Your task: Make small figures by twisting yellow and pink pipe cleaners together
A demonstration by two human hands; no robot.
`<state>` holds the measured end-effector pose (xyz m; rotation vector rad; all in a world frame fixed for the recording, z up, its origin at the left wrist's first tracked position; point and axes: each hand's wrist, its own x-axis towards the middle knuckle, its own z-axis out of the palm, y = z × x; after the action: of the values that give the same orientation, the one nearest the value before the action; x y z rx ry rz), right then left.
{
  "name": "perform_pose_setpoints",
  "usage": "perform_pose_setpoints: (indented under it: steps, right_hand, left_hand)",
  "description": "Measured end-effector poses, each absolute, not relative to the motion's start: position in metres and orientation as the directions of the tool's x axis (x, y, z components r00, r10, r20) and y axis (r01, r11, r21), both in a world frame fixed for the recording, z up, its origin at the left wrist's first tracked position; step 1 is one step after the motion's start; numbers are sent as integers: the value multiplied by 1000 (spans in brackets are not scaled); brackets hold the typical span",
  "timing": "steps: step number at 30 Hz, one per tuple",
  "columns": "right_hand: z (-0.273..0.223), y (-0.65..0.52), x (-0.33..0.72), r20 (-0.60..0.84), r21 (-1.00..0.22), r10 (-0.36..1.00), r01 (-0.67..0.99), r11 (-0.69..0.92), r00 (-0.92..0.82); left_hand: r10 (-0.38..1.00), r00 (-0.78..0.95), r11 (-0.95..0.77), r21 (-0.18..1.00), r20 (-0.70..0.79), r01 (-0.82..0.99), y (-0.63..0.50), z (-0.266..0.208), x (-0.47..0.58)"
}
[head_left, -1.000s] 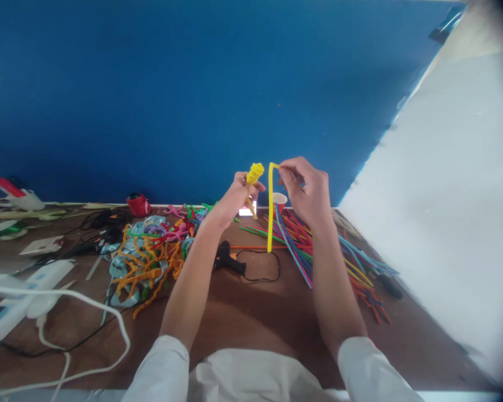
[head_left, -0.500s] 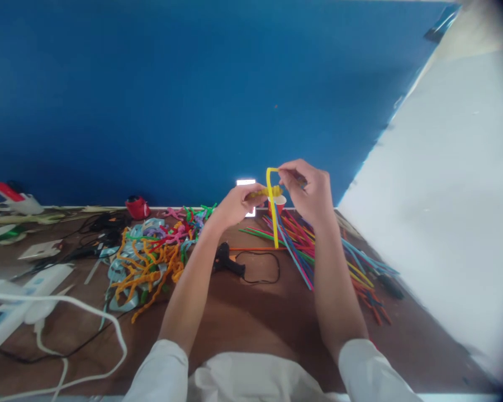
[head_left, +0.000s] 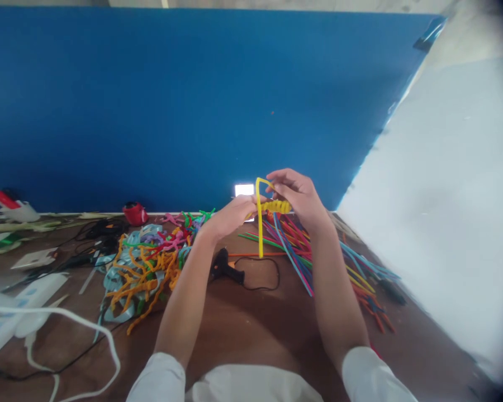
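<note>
Between my hands is a yellow pipe cleaner (head_left: 260, 226), its middle bent over and one straight end hanging down. Part of it is wound into a tight yellow coil (head_left: 279, 207) that points to the right. My left hand (head_left: 233, 215) pinches the coil's left end. The fingers of my right hand (head_left: 295, 192) are closed on the bent strand just above the coil. Both hands are raised over the back of the table. Behind them, a lit phone-like screen (head_left: 244, 190) is partly hidden by my left hand.
On the brown table (head_left: 243, 329) lie a black glue gun (head_left: 226, 269) with its cord, loose coloured pipe cleaners (head_left: 295, 251) at right, and a heap of twisted orange pieces (head_left: 145, 279) at left. A white power strip (head_left: 23, 312) and cables are farther left. A blue panel (head_left: 193, 111) stands behind.
The hanging yellow strand has shifted left and slightly down in view. My right hand has come lower and nearer my left, and more of the coil shows. The camera view has tilted up a little.
</note>
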<state>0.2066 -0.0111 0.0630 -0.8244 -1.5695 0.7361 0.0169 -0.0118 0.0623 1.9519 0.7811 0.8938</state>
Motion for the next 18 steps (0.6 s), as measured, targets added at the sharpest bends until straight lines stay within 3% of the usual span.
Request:
perform_pose_setpoints:
  steps: [4, 10, 14, 18]
  right_hand:
    - [57, -2, 209, 511, -851, 857, 103, 515, -71]
    - [55, -1, 213, 464, -885, 884, 24, 466, -53]
    - [54, 0, 210, 447, -894, 894, -57, 444, -43]
    - [50, 7, 204, 433, -884, 901, -183, 431, 28]
  left_hand:
    - [721, 613, -471, 878, 323, 91, 1, 55, 17]
    - [767, 569, -407, 910, 295, 76, 2, 50, 18]
    - [726, 597, -440, 898, 340, 23, -2, 52, 20]
    - [776, 468, -486, 874, 422, 17, 1, 52, 22]
